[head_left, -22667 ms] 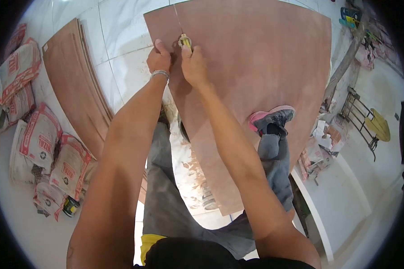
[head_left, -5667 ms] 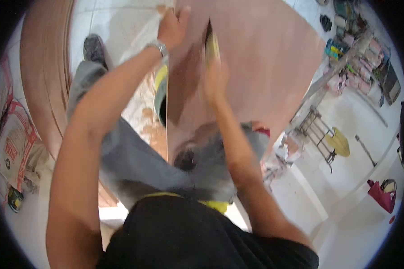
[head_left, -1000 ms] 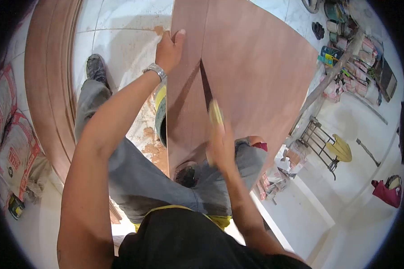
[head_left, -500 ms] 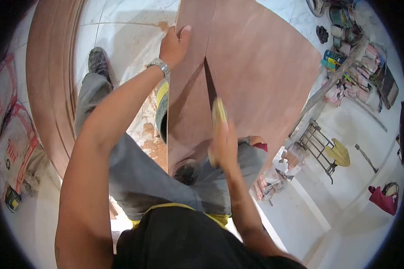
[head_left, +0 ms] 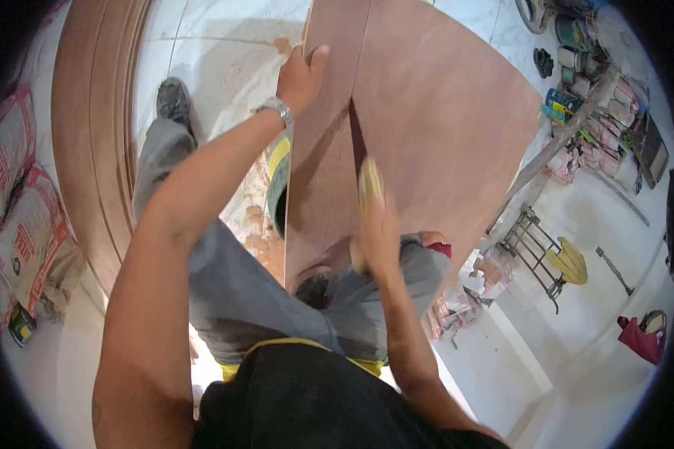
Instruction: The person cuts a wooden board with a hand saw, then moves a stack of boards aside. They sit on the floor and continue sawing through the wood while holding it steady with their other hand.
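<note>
A reddish-brown plywood sheet (head_left: 442, 127) lies in front of me, with a thin straight line running down it. At its left edge, my left hand (head_left: 302, 78) is closed on the board, thumb on top and fingers by the edge. My right hand (head_left: 378, 232) wraps the yellowish handle of a handsaw (head_left: 358, 135). The dark blade stands in the sheet along the line, its tip end pointing away from me. My grey-trousered leg (head_left: 412, 273) is bent against the near part of the sheet.
A curved brown wooden piece (head_left: 90, 142) stands at the left, beside printed sacks (head_left: 30, 239). Under the sheet's left edge sits a green and yellow bucket (head_left: 277, 179). Tins (head_left: 560, 105), a long wooden bar (head_left: 528, 176) and a yellow shovel blade (head_left: 568, 262) are at the right.
The view has shifted slightly, so everything sits a little further right. My right hand stays on the saw handle, with the blade in the cut. My left hand keeps its hold on the sheet's edge.
</note>
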Available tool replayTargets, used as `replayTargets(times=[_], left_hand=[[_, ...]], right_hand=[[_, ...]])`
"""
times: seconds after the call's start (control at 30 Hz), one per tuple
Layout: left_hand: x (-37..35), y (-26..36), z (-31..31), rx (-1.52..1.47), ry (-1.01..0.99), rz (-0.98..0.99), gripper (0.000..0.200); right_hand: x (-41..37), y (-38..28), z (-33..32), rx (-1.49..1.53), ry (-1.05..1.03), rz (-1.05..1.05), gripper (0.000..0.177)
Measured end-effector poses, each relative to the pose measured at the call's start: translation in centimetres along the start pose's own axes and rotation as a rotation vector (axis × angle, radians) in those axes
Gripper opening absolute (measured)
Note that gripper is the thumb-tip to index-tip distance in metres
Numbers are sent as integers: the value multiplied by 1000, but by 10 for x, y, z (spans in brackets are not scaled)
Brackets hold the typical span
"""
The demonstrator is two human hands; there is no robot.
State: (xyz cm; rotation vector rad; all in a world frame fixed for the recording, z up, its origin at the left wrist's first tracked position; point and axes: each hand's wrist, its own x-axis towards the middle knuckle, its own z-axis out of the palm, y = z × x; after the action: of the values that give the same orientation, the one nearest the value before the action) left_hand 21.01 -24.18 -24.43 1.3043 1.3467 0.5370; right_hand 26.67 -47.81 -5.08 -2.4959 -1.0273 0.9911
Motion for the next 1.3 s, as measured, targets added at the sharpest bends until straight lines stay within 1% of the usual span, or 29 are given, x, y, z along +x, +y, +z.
replayTargets(times=[0.03, 0.07, 0.1, 0.13, 0.23, 0.27, 0.3, 0.33, 0.37, 0.4, 0.43, 0.47, 0.5, 0.53, 0.57, 0.6, 0.63, 0.67, 0.7, 0.73, 0.77, 0.83, 0.87, 0.97, 1.07, 1.13, 1.2, 1.23, 1.3], left_hand=[[1, 6, -3, 3, -15, -34, 63], [-3, 7, -6, 11, -39, -77, 63], [-7, 6, -7, 14, -10, -68, 63], [-8, 7, -6, 20, 12, -46, 62], [2, 7, -5, -2, -16, 34, 63], [0, 4, -2, -24, -32, 45, 63], [2, -7, 4, -92, -19, 70, 63], [10, -3, 6, -101, -28, 118, 62], [4, -2, 3, -102, -43, 148, 62], [-2, -2, -3, -107, -47, 177, 61], [3, 2, -8, 0, -146, 159, 60], [12, 2, -18, 113, -237, 140, 59], [19, 5, -36, 236, -319, 110, 58], [27, 10, -64, 294, -350, 206, 57], [33, 12, -95, 350, -379, 297, 56], [30, 28, -134, 319, -291, 313, 54], [14, 53, -173, 296, -151, 251, 50], [4, 48, -217, 208, -58, 282, 51], [-21, 52, -258, 159, 29, 157, 52], [-45, 24, -293, 147, 117, 254, 54], [-80, 5, -321, 159, 194, 197, 55], [-157, -33, -344, 188, 273, 10, 56], [-197, -51, -342, 176, 275, -97, 57], [-300, -64, -294, -70, 145, -408, 59], [-362, -41, -246, -328, 15, -617, 62], [-384, -15, -239, -350, -51, -670, 63], [-400, 19, -249, -297, -120, -687, 65], [-403, 39, -256, -243, -164, -666, 66], [-405, 80, -273, -63, -264, -524, 68]], right_hand=[[-44, 7, -19, -168, -51, -102, 38], [-57, -6, -31, -9, -104, 68, 37], [-69, -19, -44, 142, -130, 246, 37], [-67, -16, -42, 277, -76, 197, 38], [31, -3, 16, 221, -13, 192, 38], [94, 11, 56, 263, 72, 308, 36], [129, -2, 65, 301, 240, 78, 39], [146, -6, 62, 254, 244, 85, 42], [145, -6, 62, 207, 234, 109, 45], [140, -4, 67, 225, 269, 104, 45], [142, -2, 70, 239, 311, 76, 45], [146, -2, 72, 256, 351, 45, 45], [145, -4, 68, 272, 332, 58, 46], [140, -5, 63, 288, 308, 73, 47], [140, -6, 61, 297, 279, 86, 47], [139, -7, 60, 292, 287, 91, 47], [137, -8, 60, 283, 289, 98, 47], [136, -9, 60, 271, 286, 99, 46], [138, -9, 65, 263, 286, 103, 47], [137, -7, 66, 261, 286, 97, 47], [137, -7, 66, 260, 288, 83, 47], [138, -10, 66, 265, 313, 81, 48], [137, -8, 67, 265, 301, 78, 49], [136, -10, 62, 278, 314, 37, 49], [134, -7, 64, 286, 312, 18, 50], [136, -7, 58, 272, 305, 37, 50], [127, -17, 49, 247, 284, 81, 50], [133, -16, 53, 264, 310, 63, 50], [139, -5, 69, 300, 345, 38, 49]])
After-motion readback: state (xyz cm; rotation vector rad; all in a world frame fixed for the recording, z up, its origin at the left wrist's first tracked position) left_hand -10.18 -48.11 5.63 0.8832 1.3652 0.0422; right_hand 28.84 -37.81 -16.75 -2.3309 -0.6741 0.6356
